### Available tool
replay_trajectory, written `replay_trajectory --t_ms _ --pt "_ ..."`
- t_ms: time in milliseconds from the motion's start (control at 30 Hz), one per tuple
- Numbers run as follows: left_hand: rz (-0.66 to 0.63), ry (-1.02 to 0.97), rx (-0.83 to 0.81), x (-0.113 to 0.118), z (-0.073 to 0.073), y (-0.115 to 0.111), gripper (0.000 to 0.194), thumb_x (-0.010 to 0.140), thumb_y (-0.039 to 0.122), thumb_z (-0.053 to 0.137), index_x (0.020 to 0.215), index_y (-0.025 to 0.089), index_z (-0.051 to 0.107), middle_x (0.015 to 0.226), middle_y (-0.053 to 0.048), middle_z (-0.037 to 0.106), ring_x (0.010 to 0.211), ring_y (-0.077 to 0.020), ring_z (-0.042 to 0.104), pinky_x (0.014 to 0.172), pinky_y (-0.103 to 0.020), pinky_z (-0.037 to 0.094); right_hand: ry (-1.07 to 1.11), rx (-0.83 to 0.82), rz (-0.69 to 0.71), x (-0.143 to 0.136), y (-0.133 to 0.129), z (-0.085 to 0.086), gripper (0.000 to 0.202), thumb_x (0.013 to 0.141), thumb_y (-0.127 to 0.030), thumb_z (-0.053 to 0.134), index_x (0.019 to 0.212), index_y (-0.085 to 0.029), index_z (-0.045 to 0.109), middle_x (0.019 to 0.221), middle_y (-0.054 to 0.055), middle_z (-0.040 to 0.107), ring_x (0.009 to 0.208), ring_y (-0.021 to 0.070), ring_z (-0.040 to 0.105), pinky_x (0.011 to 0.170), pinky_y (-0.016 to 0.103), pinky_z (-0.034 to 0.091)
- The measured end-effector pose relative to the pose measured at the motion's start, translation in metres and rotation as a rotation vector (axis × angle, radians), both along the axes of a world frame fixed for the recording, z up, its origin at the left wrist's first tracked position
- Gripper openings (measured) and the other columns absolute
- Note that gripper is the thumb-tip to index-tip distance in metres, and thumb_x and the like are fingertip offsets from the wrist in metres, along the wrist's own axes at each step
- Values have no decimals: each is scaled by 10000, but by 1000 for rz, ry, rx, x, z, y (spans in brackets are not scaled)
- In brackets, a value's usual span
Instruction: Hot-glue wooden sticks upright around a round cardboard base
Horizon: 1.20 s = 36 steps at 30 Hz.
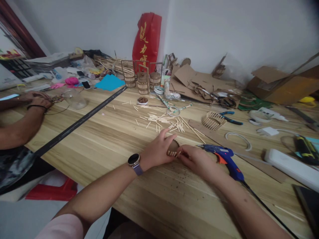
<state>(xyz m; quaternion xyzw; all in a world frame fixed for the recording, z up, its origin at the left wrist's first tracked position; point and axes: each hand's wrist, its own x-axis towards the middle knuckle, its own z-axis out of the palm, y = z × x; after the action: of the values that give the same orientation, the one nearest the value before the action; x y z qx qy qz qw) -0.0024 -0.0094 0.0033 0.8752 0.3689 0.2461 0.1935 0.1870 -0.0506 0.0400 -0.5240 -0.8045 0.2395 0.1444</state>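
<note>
My left hand (157, 149), with a watch on the wrist, holds a small round brown cardboard piece (172, 146) with short light sticks along its near edge. Fingers of my right hand (191, 156) are pinched at the right side of that piece, by a stick; what lies between the fingertips is too small to tell. Beyond my hands is a loose pile of short wooden sticks (156, 118). A blue hot glue gun (228, 157) with an orange trigger rests just right of my right hand. Behind it stands a ring of upright sticks (213, 120).
Small lidded baskets (143, 83) with tall handles stand at the back, before a red bag (147, 39). Blue-handled pliers (231, 119), a white power strip (291, 167) and cables lie right. At left are a clear jar (74, 99) and another person's hands (37, 99).
</note>
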Motion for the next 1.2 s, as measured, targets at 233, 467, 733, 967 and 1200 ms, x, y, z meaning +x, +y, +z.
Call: replay_trajectory --t_ms 233,467,733,967,1200 --pt "5 -20 -16 0 3 -1 803 718 294 785 1401 209 371 1507 -193 236 1378 -375 375 1039 -503 459 -30 13 -14 -3 -3 -1 211 890 -172 451 916 -180 660 905 80 711 792 189 629 720 282 446" --pt "-12 -34 -21 0 6 0 812 704 296 793 1398 166 393 1493 -216 258 1374 -382 375 1057 -508 444 -21 43 -4 -5 -4 -2 191 900 -182 442 882 -181 632 910 80 684 829 190 621 739 283 448" --pt "-18 -39 -28 1 6 0 810 704 268 787 1401 208 379 1498 -194 264 1384 -379 365 1066 -519 432 6 58 4 -3 -3 -3 187 899 -186 432 858 -186 615 903 85 683 806 187 610 726 299 455" --pt "-9 -41 -36 1 5 0 848 680 269 810 1409 228 379 1511 -182 256 1382 -388 366 1053 -533 441 20 57 15 -3 -3 -4 180 899 -192 432 858 -194 608 909 81 683 806 183 613 724 297 459" --pt "-8 -30 -13 1 4 -1 854 689 301 820 1410 212 372 1504 -194 264 1391 -384 354 1061 -537 434 11 61 18 -3 -3 -5 177 902 -190 429 849 -196 598 902 74 673 819 185 618 730 290 462"
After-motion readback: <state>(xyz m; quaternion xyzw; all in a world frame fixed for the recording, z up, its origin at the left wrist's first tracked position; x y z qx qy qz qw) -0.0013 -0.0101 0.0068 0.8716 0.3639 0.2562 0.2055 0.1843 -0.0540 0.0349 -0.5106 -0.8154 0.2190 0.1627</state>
